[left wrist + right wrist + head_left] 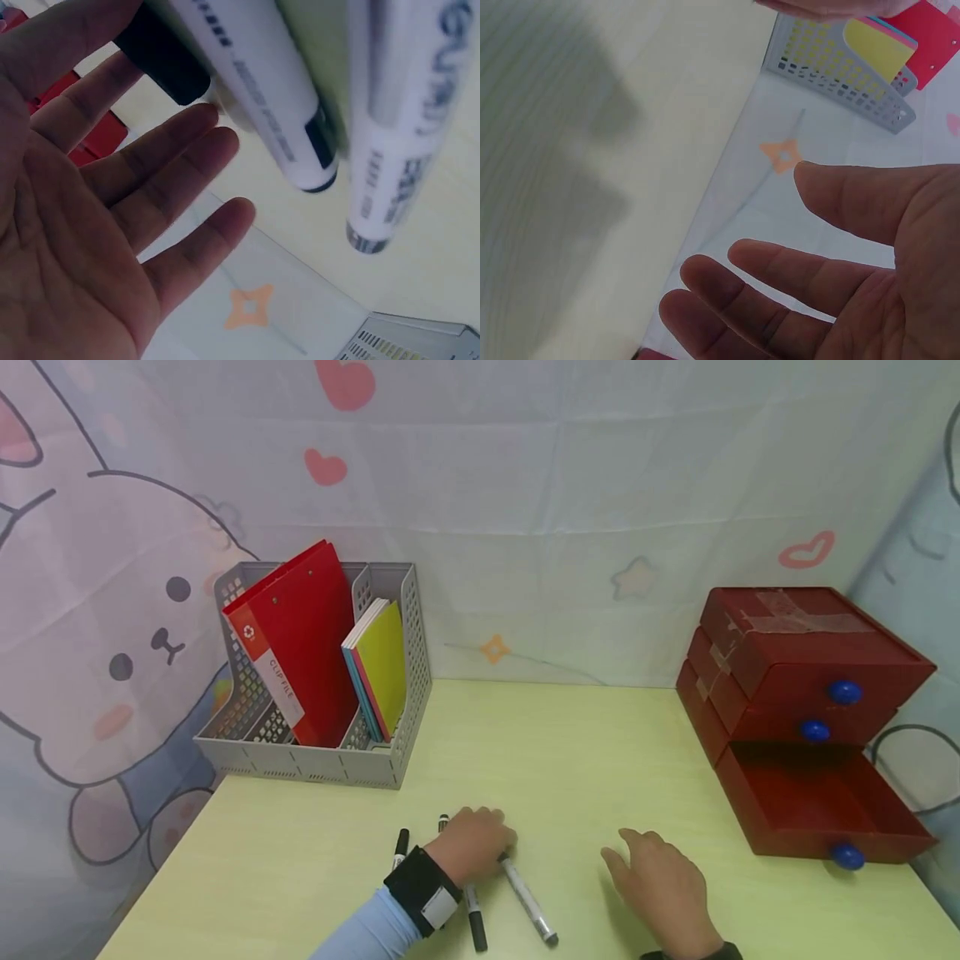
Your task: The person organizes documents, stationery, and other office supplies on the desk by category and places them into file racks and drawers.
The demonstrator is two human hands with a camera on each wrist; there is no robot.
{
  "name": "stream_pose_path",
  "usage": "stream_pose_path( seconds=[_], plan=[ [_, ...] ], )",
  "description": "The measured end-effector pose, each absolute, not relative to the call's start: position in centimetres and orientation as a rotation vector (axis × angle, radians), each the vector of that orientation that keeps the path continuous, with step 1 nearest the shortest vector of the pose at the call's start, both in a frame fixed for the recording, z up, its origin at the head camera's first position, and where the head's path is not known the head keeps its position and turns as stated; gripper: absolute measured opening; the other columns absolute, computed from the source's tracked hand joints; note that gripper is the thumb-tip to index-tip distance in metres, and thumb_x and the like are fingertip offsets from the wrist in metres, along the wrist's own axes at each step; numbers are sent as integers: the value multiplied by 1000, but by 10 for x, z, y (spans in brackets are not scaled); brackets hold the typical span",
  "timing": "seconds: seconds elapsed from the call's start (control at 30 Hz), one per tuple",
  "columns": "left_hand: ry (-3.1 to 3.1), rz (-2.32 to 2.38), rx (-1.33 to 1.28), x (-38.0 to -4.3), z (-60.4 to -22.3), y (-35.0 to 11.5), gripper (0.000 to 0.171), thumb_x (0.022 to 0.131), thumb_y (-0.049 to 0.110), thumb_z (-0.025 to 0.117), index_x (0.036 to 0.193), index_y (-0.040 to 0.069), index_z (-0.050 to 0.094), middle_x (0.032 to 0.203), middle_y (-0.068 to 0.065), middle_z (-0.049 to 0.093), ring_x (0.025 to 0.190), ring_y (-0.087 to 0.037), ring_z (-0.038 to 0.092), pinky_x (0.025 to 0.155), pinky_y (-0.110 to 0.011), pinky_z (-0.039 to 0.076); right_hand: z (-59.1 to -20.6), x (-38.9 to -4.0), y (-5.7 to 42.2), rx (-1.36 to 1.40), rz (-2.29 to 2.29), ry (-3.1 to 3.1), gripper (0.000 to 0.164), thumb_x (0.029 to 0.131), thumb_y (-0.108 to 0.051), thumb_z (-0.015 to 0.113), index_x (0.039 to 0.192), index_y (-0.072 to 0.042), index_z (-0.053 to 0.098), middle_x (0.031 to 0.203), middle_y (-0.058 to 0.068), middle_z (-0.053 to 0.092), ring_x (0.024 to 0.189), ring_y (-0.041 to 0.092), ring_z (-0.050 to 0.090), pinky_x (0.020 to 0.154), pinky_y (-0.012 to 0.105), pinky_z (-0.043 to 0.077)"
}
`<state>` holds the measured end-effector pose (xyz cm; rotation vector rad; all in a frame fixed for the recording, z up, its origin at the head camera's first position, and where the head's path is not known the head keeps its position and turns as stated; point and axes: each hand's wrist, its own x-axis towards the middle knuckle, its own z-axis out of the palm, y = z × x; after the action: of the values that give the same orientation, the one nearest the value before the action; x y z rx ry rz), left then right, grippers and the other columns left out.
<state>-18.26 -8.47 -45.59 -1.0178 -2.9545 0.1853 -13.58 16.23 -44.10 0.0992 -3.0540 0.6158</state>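
My left hand [472, 842] is low over the table among several whiteboard markers. Its middle, ring and little fingers stand loosely spread in the left wrist view. One marker [528, 902] lies at the hand's right, its far end at the fingers; a dark cap [169, 64] hides the thumb and index tips. Beneath the hand and wrist runs a second marker [476, 914]. Another, with a black cap [402, 841], is partly covered by the wrist. To the right, my right hand [663, 885] hovers above the table with fingers apart, holding nothing.
At the back left stands a grey file holder [300, 767] with a red clip file [307, 635] and several thin notebooks [382, 668]. A dark red drawer unit [817, 643] is at the right, its bottom drawer [817, 793] pulled out. A printed cloth [525, 527] hangs behind.
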Motion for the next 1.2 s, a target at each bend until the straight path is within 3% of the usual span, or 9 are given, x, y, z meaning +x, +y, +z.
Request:
stream_pose_path(
  seconds=[0.3,0.5,0.67,0.8,0.93,1.2],
  plan=[
    [-2876,227,-1107,-182,-456,-79,6,83,27,79,80,25,74,70,10,54,62,-5,46,56,-21,38,-440,-133,146,269,618,-3056,35,92,-25,68,117,-1,70,101,12,69,87,30,67,68,45,54],
    [-2858,255,-1125,-185,-450,-77,4,85,28,78,83,25,75,71,12,58,61,-3,46,57,-18,41,-442,-133,138,398,608,-3111,35,90,-31,71,114,-5,72,105,8,69,96,29,67,77,46,54],
    [-2815,171,-1143,-188,-445,-75,10,87,34,75,84,25,74,71,14,60,60,-1,46,57,-16,40,-446,-133,137,449,576,-3047,29,84,-26,78,106,-8,75,91,1,68,80,18,64,66,37,52],
    [-2807,86,-1149,-187,-438,-74,13,88,36,73,84,24,72,71,15,60,59,1,46,58,-16,40,-444,-133,137,435,609,-3008,14,82,-17,80,95,-13,77,75,-7,60,63,8,47,55,28,42],
    [-2801,43,-1150,-187,-433,-75,12,88,36,73,85,24,72,71,15,59,60,1,46,59,-17,40,-440,-132,138,422,639,-2986,8,82,-15,80,88,-17,75,70,-9,55,59,9,42,53,27,39],
    [-2798,-36,-1148,-187,-430,-77,10,89,32,73,89,22,74,73,14,59,62,1,47,58,-15,38,-436,-133,141,431,574,-2978,8,82,-15,80,85,-18,74,71,-9,56,62,9,45,55,30,42]
  ],
)
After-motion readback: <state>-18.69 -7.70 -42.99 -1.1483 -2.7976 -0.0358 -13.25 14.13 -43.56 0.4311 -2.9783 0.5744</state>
